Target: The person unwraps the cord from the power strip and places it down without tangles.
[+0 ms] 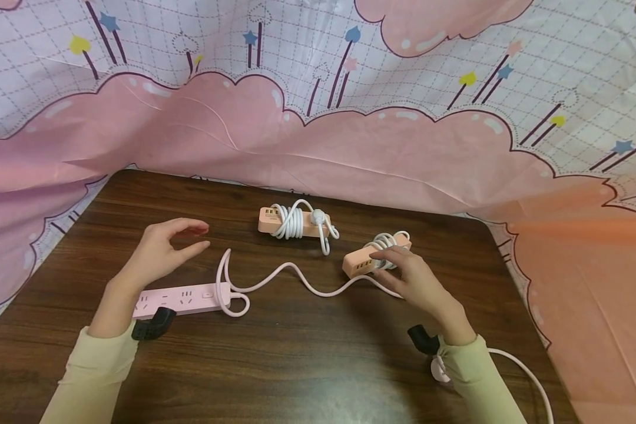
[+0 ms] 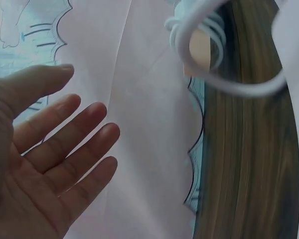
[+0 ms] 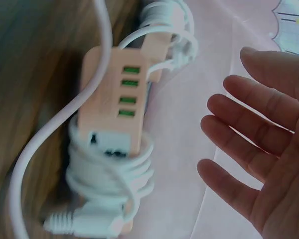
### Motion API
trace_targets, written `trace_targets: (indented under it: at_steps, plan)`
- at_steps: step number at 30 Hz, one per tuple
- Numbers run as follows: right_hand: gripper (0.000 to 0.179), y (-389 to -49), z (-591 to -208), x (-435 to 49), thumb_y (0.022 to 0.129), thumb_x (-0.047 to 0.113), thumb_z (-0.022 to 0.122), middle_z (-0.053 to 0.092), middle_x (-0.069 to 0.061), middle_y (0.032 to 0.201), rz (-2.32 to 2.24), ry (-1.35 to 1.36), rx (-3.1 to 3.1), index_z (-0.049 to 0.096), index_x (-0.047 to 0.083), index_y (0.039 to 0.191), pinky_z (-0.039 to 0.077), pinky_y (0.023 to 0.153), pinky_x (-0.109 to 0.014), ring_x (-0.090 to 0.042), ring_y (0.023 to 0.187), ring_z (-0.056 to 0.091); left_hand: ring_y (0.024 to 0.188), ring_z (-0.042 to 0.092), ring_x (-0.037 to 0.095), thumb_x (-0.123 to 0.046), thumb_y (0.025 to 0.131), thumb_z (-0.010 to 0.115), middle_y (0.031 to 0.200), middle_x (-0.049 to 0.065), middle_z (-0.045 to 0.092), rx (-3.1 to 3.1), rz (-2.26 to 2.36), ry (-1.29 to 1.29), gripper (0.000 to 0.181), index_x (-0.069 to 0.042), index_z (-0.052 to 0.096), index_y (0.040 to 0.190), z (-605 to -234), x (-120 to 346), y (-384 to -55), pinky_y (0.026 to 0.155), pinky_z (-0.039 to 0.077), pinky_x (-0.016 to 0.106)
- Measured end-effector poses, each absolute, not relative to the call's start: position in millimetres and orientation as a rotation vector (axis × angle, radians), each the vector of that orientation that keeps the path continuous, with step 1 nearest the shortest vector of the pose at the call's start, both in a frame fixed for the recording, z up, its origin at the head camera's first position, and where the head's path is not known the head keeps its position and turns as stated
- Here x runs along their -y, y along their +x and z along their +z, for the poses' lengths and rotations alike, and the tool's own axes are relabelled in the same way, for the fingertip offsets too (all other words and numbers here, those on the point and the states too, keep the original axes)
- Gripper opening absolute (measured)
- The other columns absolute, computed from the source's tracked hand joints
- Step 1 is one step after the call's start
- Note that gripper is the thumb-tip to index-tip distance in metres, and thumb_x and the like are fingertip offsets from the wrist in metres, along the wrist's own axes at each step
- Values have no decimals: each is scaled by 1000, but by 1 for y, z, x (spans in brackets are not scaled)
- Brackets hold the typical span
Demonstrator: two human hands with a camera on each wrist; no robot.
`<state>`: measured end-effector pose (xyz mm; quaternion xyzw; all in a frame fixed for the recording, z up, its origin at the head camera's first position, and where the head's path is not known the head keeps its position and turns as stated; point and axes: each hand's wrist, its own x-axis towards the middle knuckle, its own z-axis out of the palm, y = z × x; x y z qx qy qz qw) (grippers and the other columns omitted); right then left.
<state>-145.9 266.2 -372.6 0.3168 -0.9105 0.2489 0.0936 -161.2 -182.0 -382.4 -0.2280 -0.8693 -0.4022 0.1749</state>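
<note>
The long pink plastic power strip (image 1: 191,299) lies near the left edge of the counter (image 1: 307,365), under the left hand (image 1: 161,250). Its thin pale pink cord (image 1: 325,294) has a loop across the strip's right end, then runs in loose waves toward the right edge. The left hand is wide and has nothing in it. The right hand (image 1: 416,282) is wide and has nothing in it too, up above the cord. I think the step in hand is getting the loose cord ready to tidy, and the next move calls for a hand to go down and pinch it. I count three power strips: one pink, and two short peach plastic strips (image 1: 269,221) with white cords (image 1: 294,224) wound round them, one near the middle of the far edge, one nearer the far right corner. Two hands, one loose cord
</note>
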Motion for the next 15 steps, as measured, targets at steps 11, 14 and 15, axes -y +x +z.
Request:
trace_targets:
  at_steps: [11,14,15]
  plan:
    - [26,-167,-370,-237,86,8,67,65,-12,106,833,910,2689,64,0,110,49,77,-42,-28,96,60,88,63,34,5,76,73,97,20,67,2451,-1347,-642,27,7,64,102,-394,152,-199,80,51,45]
    - [26,-172,-369,-229,88,10,66,64,-13,107,902,862,2718,64,0,112,49,82,-45,-28,99,60,89,62,35,4,77,72,98,23,66,2463,-1390,-636,27,8,64,103,-396,145,-208,82,50,47]
    - [26,-174,-370,-227,88,10,66,64,-14,107,927,848,2722,64,0,111,49,82,-46,-28,99,60,89,62,35,4,78,72,99,24,65,2467,-1408,-629,27,9,63,103,-397,142,-210,82,50,47]
